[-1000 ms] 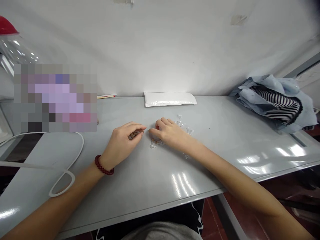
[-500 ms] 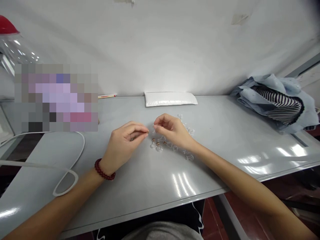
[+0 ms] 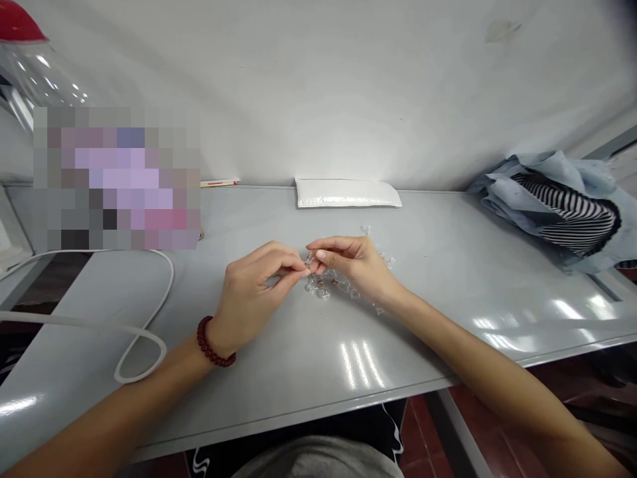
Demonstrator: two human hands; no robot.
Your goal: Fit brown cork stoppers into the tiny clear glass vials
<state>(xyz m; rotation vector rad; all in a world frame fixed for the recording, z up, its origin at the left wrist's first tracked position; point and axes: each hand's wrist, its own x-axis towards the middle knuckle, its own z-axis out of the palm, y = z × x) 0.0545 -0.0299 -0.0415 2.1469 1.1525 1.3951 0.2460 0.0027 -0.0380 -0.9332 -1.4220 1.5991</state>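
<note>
My left hand (image 3: 261, 285), with a dark red bead bracelet (image 3: 213, 344) at the wrist, pinches a tiny brown cork (image 3: 307, 265) between thumb and fingertips. Facing it, my right hand (image 3: 355, 262) is closed on a small clear glass bottle (image 3: 311, 257). Cork and bottle mouth meet between the fingertips; whether the cork sits inside the neck cannot be made out. Just below the fingers lie corked bottles (image 3: 322, 290) on the grey table (image 3: 279, 372). Several more clear bottles (image 3: 365, 230) are scattered behind and under my right hand, partly hidden by it.
A white padded packet (image 3: 348, 194) lies against the wall. At right is a bundled light-blue garment (image 3: 562, 199) with striped lining. A white cable (image 3: 169, 279) loops at left, near my left forearm. A pen (image 3: 219, 183) rests at the back, beside a blurred-out area.
My hands have come together, bringing the cork in my left hand to the bottle in my right. The view has shifted slightly.
</note>
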